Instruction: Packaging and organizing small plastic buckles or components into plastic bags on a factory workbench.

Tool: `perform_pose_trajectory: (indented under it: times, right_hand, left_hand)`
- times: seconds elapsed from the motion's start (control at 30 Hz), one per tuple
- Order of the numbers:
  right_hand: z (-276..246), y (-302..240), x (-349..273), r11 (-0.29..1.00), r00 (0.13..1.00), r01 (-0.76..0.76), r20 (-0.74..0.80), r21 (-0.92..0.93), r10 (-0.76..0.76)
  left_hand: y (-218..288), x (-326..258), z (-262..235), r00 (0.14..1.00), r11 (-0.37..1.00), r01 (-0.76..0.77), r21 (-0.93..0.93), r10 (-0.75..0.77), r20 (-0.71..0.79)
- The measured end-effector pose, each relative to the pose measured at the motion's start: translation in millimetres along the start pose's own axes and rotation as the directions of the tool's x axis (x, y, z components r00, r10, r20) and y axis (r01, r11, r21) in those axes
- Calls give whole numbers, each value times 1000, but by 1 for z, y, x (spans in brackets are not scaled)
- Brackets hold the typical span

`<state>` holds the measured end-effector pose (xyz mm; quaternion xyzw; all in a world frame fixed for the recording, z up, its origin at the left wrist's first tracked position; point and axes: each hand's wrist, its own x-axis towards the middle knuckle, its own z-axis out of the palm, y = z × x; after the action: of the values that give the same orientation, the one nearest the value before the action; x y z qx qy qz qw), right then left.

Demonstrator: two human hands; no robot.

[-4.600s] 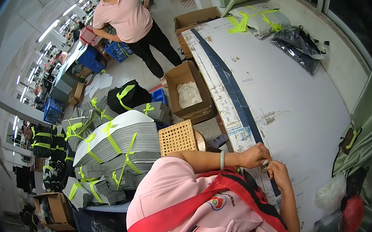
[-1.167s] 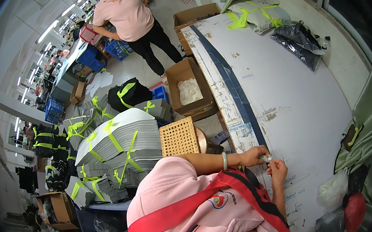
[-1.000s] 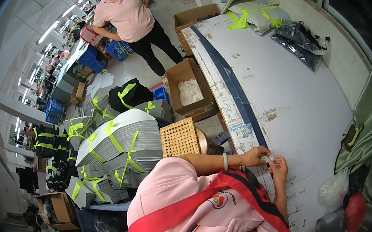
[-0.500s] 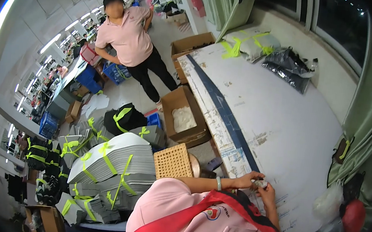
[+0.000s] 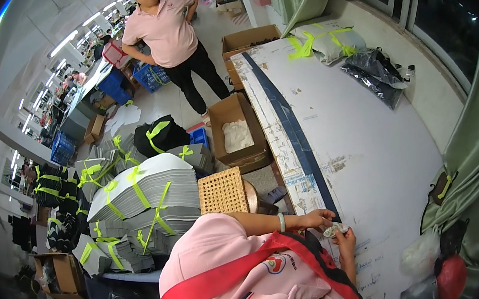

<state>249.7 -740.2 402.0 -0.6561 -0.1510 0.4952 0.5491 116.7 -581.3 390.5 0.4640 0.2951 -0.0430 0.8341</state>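
Observation:
My left hand point(image 5: 317, 219), with a pale bangle point(image 5: 282, 222) at the wrist, is over the near left edge of the white-topped table point(image 5: 378, 158). Its fingers are curled against a small crumpled whitish-green piece point(image 5: 333, 230), too small to name. From the other side my right hand point(image 5: 346, 243) pinches the same piece between thumb and fingers. Both hands are close together in front of my chest, slightly above the tabletop. A red strap point(image 5: 226, 276) crosses my pink shirt.
A woven cane stool point(image 5: 222, 193) stands left of the table, beside bundled grey sheets point(image 5: 147, 192) tied with yellow-green strips. An open carton point(image 5: 240, 131) holds white material. A person point(image 5: 167, 34) in pink stands beyond. Plastic-wrapped packages point(image 5: 373, 76) lie at the table's far end.
My hands have drawn slightly apart and the crumpled piece between them looks more spread out. The whole view has shifted a little. The standing person keeps the same pose.

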Motion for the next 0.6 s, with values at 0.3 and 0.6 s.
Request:
perform_pose_trajectory:
  times: [0.3,0.6]
  right_hand:
    - [-2,4,-6,1000,1000,0,-23,-15,0]
    - [-40,8,-29,968,962,113,-219,-225,-163]
  left_hand:
    - [-60,12,-53,986,961,-78,267,115,-124]
    - [-60,39,-93,959,583,-270,766,236,158]
